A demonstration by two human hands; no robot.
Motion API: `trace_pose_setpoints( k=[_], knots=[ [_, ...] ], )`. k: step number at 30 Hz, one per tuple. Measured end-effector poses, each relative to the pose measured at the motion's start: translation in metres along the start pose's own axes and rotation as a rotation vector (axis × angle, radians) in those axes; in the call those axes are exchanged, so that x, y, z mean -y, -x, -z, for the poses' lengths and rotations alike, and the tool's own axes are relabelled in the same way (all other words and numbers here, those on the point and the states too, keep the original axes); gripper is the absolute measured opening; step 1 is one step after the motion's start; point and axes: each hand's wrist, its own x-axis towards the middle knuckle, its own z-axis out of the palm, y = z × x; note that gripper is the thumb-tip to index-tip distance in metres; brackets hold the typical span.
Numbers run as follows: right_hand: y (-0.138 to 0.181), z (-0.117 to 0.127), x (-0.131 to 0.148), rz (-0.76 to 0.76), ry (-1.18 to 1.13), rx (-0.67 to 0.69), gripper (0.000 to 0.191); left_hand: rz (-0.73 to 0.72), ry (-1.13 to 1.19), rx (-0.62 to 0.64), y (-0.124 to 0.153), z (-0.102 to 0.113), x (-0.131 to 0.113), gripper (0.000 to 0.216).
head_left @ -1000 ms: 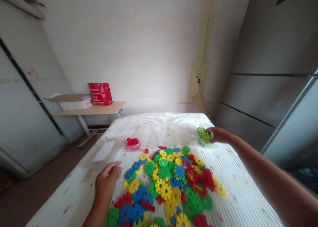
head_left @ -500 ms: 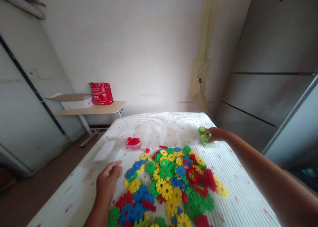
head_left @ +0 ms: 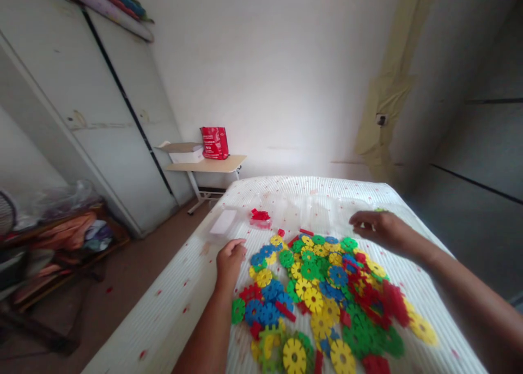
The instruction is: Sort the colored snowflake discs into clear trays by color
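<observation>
My left hand [head_left: 231,254] hovers beside the left edge of a pile of plastic pieces, its fingers loosely bent and a gap by the thumb. Nothing shows in it. My right hand [head_left: 378,228] is above the far right of the pile, fingers stretched leftward and apart, seemingly holding nothing. It hides most of a clear tub, with a bit of light green pieces [head_left: 379,210] showing behind it. The pile has yellow notched discs [head_left: 312,299], blue notched discs [head_left: 338,276], green notched discs [head_left: 310,269] and red pieces [head_left: 395,303].
A clear tub of red pieces [head_left: 260,217] stands beyond the pile. Left of it is a clear container with a white block [head_left: 223,222]. More clear tubs [head_left: 316,210] line the far side of the cloth-covered table [head_left: 171,308]. A side table [head_left: 220,164] bears a red bag [head_left: 214,143].
My right hand has come away from the light green pieces, moving left. My left hand stays beside the pile. The view has turned left.
</observation>
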Motion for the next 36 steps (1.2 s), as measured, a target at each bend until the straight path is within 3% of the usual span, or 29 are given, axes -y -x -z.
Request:
trace_pose_setpoints(
  k=[3,5,10,17,21,31,36],
  knots=[
    [0.001,-0.029,0.063,0.269,-0.186,0.08,0.022,-0.001,0.005,0.001,0.001,0.0,-0.001,0.034],
    [-0.003,-0.05,0.097,0.361,-0.217,0.118,0.024,-0.005,0.013,0.004,0.001,0.0,-0.001,0.034],
    [-0.021,-0.094,0.141,0.302,-0.233,0.278,0.031,-0.008,0.025,0.006,0.001,0.0,0.0,0.034],
    [-0.04,-0.125,0.158,0.276,-0.061,0.371,0.032,-0.008,0.024,-0.009,0.0,0.0,0.001,0.032],
    [-0.043,-0.123,0.164,0.306,0.035,0.445,0.028,-0.013,0.022,-0.01,0.0,0.0,0.0,0.031],
    [-0.041,-0.119,0.17,0.288,0.119,0.451,0.027,-0.023,0.029,0.004,0.002,0.0,-0.002,0.031],
    [-0.041,-0.105,0.176,0.312,0.145,0.567,0.026,-0.016,0.038,0.002,0.002,-0.001,-0.001,0.03]
  ],
)
